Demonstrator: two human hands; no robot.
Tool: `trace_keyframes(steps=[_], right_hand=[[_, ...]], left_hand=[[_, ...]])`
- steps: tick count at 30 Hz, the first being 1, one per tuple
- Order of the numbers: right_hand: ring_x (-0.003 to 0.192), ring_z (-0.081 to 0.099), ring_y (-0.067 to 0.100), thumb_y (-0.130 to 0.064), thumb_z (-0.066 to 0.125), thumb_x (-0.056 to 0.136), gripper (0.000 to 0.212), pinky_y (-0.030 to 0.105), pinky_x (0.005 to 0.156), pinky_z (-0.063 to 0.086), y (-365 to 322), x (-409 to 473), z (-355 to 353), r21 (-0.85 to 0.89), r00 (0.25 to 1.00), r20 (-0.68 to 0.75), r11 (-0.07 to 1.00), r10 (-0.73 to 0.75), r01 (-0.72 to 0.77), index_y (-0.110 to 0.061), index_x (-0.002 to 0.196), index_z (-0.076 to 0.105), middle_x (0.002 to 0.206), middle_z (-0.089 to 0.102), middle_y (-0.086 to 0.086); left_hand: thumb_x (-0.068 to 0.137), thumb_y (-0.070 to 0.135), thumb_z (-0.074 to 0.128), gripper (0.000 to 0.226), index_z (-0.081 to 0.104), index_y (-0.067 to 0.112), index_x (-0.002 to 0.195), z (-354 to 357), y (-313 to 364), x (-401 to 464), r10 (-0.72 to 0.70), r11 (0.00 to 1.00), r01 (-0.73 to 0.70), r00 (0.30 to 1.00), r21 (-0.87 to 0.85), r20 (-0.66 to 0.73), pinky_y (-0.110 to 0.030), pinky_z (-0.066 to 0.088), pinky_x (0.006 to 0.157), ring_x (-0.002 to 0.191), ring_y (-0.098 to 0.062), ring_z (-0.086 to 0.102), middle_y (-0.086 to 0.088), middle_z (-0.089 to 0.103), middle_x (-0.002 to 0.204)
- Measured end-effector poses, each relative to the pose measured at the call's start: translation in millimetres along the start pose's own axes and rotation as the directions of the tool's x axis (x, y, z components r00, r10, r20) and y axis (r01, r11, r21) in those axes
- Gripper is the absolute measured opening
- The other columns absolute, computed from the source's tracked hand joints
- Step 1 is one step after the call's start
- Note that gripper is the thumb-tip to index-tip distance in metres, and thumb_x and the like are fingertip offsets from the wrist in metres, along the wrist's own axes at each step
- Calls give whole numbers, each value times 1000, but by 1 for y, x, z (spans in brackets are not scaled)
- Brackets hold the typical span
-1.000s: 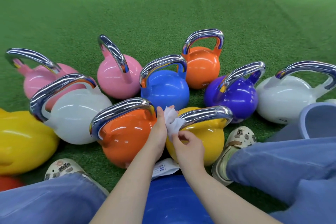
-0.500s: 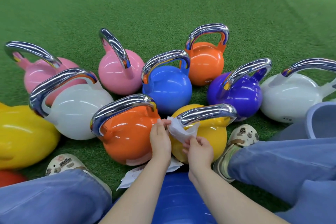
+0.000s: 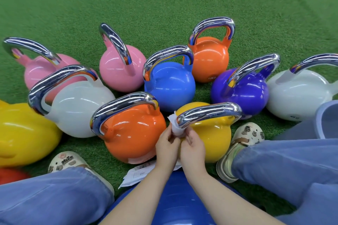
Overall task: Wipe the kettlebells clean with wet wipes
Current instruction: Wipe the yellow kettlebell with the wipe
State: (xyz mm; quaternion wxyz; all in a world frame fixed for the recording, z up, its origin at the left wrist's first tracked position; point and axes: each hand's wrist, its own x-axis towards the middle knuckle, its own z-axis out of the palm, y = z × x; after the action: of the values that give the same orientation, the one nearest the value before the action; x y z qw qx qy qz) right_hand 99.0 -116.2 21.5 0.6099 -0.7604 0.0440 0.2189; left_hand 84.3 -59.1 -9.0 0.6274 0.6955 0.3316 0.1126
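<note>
Several coloured kettlebells with chrome handles stand on green turf. Nearest me are an orange kettlebell (image 3: 131, 133) and a yellow kettlebell (image 3: 212, 137). A white wet wipe (image 3: 175, 126) is held up between them, beside the left end of the yellow one's handle. My left hand (image 3: 167, 144) and my right hand (image 3: 192, 147) both pinch the wipe from below, close together. Behind stand a blue kettlebell (image 3: 170, 86), a purple one (image 3: 241, 91), a second orange one (image 3: 210, 60), two pink ones and two white ones.
A wipe packet (image 3: 139, 173) lies on the turf under my wrists, by a blue ball (image 3: 175, 204) between my knees. My shoes (image 3: 65, 160) flank the group. A large yellow kettlebell (image 3: 23, 133) sits at left, a grey tub (image 3: 327, 118) at right.
Both hands have drawn closer together and the wipe now stands bunched upright between them, where before it was spread out toward the yellow kettlebell's handle. The view has shifted slightly.
</note>
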Motion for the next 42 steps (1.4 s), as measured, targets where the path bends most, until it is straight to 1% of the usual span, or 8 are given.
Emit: trace_keyframes(steps=[4, 9, 13, 18, 22, 29, 38, 42], right_hand=[[98, 56, 9, 9, 39, 84, 54, 18, 85, 41, -9, 6, -8, -102, 999, 42, 995, -1, 5, -24, 123, 57, 101, 62, -10], [100, 62, 16, 10, 41, 80, 50, 38, 94, 50, -12, 13, -7, -103, 997, 69, 994, 36, -29, -29, 105, 60, 104, 68, -1], [96, 61, 14, 7, 43, 84, 44, 31, 91, 49, -9, 4, -6, -120, 1000, 16, 992, -22, 24, -23, 111, 61, 101, 67, -2], [114, 46, 12, 6, 41, 88, 41, 13, 92, 33, -8, 4, -14, -379, 989, -35, 918, -141, 118, -7, 124, 56, 131, 46, 1], [128, 35, 23, 2, 48, 81, 45, 31, 103, 31, 1, 5, -24, -674, 954, -82, 721, -288, 160, -14, 122, 58, 139, 41, 6], [142, 17, 28, -6, 49, 86, 53, 42, 113, 18, 8, 8, -35, -752, 964, -104, 654, -243, 84, -21, 136, 47, 155, 22, 9], [144, 6, 25, -8, 46, 89, 59, 37, 115, 17, 12, 8, -38, -777, 966, -40, 616, -257, 132, -26, 144, 34, 158, 10, 4], [144, 8, 27, -7, 47, 87, 59, 39, 114, 18, 14, 8, -37, -768, 961, -47, 625, -273, 140, -24, 143, 37, 157, 12, 6]], left_hand=[[86, 5, 59, 26, 67, 16, 109, 2, -1, 0, 2, 994, 5, 998, 109, -68, 0, 39, 66, 81, 2, 58, 11, 67, 87], [99, 15, 42, 29, 63, -4, 105, 16, 1, -16, -44, 982, 72, 986, 173, -162, -3, 41, 53, 59, 9, 57, 1, 61, 76], [95, 10, 48, 19, 64, 6, 105, 14, 5, -11, -12, 989, 35, 987, 146, -158, -2, 40, 60, 75, -5, 54, 9, 60, 83], [81, 8, 66, 9, 62, 16, 84, 10, 16, 2, -15, 986, 32, 995, 161, -102, -2, 36, 54, 63, 4, 49, 14, 56, 67], [80, 7, 67, 16, 63, 16, 93, 19, 10, 4, -7, 995, 23, 986, 96, -168, 1, 36, 60, 73, -1, 53, 9, 60, 80], [79, 3, 68, 24, 55, 3, 100, 44, 6, 8, -34, 999, 30, 932, -16, -361, -17, 31, 76, 90, -17, 47, -3, 48, 93], [78, 0, 66, 31, 57, 27, 89, 3, 15, 36, 138, 980, -160, 974, 117, 178, -5, 41, 68, 80, -3, 57, 12, 60, 85], [76, -6, 63, 39, 55, 32, 84, 23, 16, 23, 165, 986, -164, 977, 18, -132, 0, 37, 68, 79, 4, 56, 15, 58, 83]])
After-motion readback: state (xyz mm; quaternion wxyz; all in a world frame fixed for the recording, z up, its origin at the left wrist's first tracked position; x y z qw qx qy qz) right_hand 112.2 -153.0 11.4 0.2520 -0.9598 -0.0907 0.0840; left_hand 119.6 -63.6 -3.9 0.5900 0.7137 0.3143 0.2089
